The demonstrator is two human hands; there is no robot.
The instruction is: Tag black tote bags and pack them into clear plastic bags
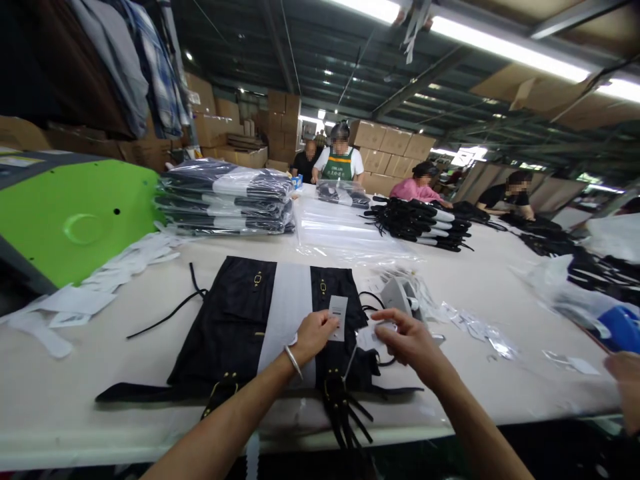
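Observation:
A black bag (245, 303) with gold buckles, straps and tassels lies flat on the table before me, a pale wrapping strip (290, 300) running down its middle. Over its right side, my left hand (315, 333) pinches a grey printed tag (339, 313). A bracelet circles that wrist. My right hand (407, 337) is closed at the thumb and fingertips on a small white tag (369, 337), just right of the other one. A thin cord appears to hang from the white tag toward the bag. Part of the white tag is hidden by my fingers.
Stacked wrapped bags (227, 197), clear plastic sheets (345, 227) and a pile of black bags (425, 223) lie farther back. A green machine (80, 220) stands left, near paper strips (130, 260). Small plastic packets (480, 330) lie right. Another person's hand (625, 380) shows at the right edge.

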